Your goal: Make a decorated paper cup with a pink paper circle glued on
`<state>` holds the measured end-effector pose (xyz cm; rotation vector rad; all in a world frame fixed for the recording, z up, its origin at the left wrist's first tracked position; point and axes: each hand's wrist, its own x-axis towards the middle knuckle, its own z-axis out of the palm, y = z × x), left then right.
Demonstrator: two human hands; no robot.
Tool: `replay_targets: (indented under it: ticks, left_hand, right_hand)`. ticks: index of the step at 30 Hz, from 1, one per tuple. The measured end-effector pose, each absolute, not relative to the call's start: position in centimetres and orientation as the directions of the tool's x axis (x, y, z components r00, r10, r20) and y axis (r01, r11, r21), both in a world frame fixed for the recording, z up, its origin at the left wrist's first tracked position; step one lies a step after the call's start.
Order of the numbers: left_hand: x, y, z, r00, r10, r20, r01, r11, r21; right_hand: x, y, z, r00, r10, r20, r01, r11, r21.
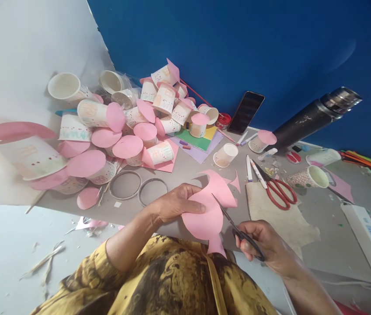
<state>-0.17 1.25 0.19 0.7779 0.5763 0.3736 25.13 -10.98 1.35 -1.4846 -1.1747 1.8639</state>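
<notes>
My left hand [180, 203] pinches a sheet of pink paper [201, 221] near the table's front edge, thumb on top. The paper is partly cut into a rounded shape, with offcut strips hanging off its upper right and bottom. In my right hand [260, 245] is a pair of black-handled scissors [236, 227], fingers through the loops. Their blades lie at the paper's right side, along the curved cut. A small pink scrap [236, 181] rests just beyond the sheet. Two grey tape rings [125, 184] lie left of my left hand.
Paper cups with pink discs [128, 146] are heaped at the left. Red-handled scissors [282, 193] and markers lie right, near a beige cloth [270, 210]. Behind stand a phone [247, 112] and a black flask [306, 120]. A white power strip [365, 240] sits far right.
</notes>
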Motion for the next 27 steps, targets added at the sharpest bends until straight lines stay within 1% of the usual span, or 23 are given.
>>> replay_targets:
  ticks: [10,17,21,27]
  left_hand:
    - [-0.7,2.0,0.7,0.801,0.485,-0.352,-0.002,0.589,0.808]
    - [-1.1,2.4,0.9,0.833,0.453,-0.318,0.049,0.512,0.858]
    - [-1.0,2.6,1.3,0.847,0.435,-0.305,0.086,0.453,0.887]
    - [-1.0,2.6,1.8,0.862,0.424,-0.277,0.098,0.398,0.912]
  right_hand:
    - [26.2,-11.5,0.6,-0.298,0.783,-0.545,0.195,-0.509,-0.838]
    - [25.9,-11.3,1.7,-0.308,0.761,-0.571,0.233,-0.521,-0.821]
    - [25.7,-10.9,2.3,-0.305,0.736,-0.604,0.285,-0.535,-0.795]
    - [25.8,-10.7,2.8,-0.291,0.738,-0.609,0.305,-0.532,-0.79]
